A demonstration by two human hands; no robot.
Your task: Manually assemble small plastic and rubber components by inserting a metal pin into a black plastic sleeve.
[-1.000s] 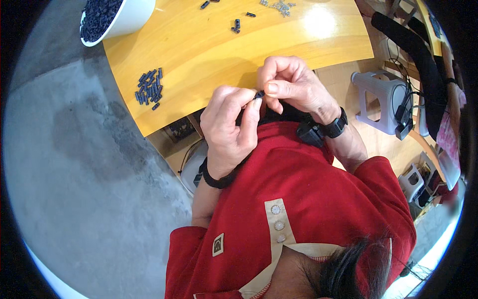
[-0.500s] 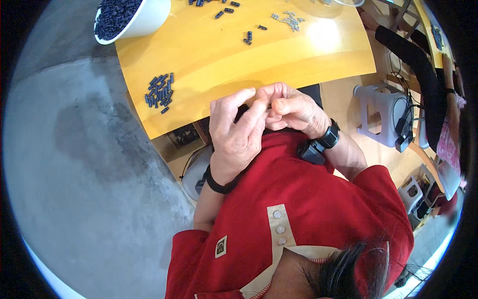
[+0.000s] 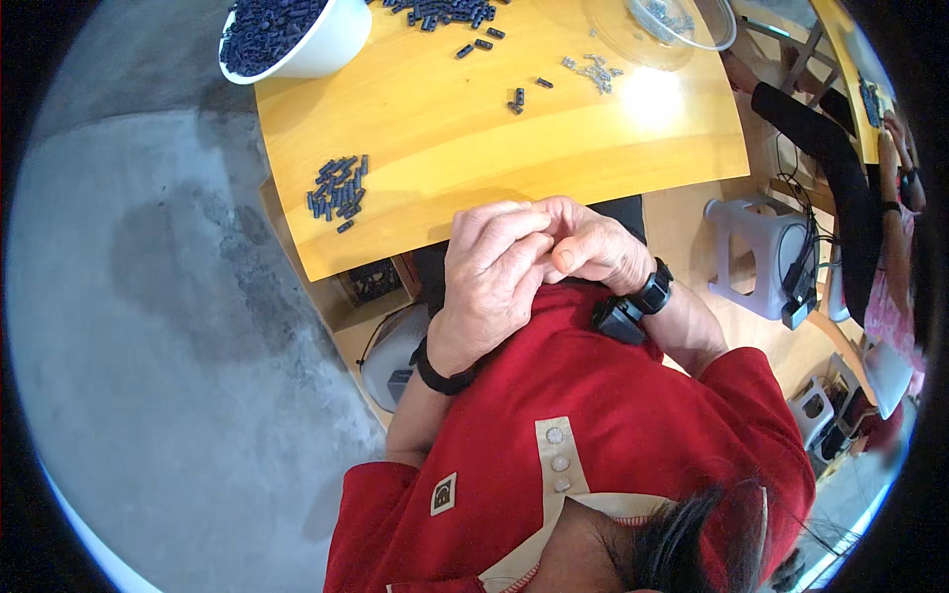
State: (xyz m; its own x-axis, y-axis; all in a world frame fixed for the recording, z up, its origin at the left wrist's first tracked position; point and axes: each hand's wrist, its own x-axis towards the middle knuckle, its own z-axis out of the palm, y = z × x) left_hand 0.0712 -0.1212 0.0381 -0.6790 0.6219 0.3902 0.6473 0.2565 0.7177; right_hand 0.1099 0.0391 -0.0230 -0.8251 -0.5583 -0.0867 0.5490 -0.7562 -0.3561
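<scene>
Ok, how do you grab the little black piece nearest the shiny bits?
Probably best to pinch the little black piece around its middle, across its two long sides, from straight above. It lies on the yellow table, longer than wide, apart from the other black pieces, so both sides look free.

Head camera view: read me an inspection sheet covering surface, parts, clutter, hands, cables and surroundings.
Surface: yellow wooden table, shiny at right.
Parts: black plastic parts piled at left, more in white tub; silvery pieces near clear container.
Clutter: stray black parts left of silvery pieces.
Hands: left hand and right hand together; anything held is hidden.
Cables: black cables by the plastic stool at right.
Surroundings: grey floor at left; another person at right.
</scene>
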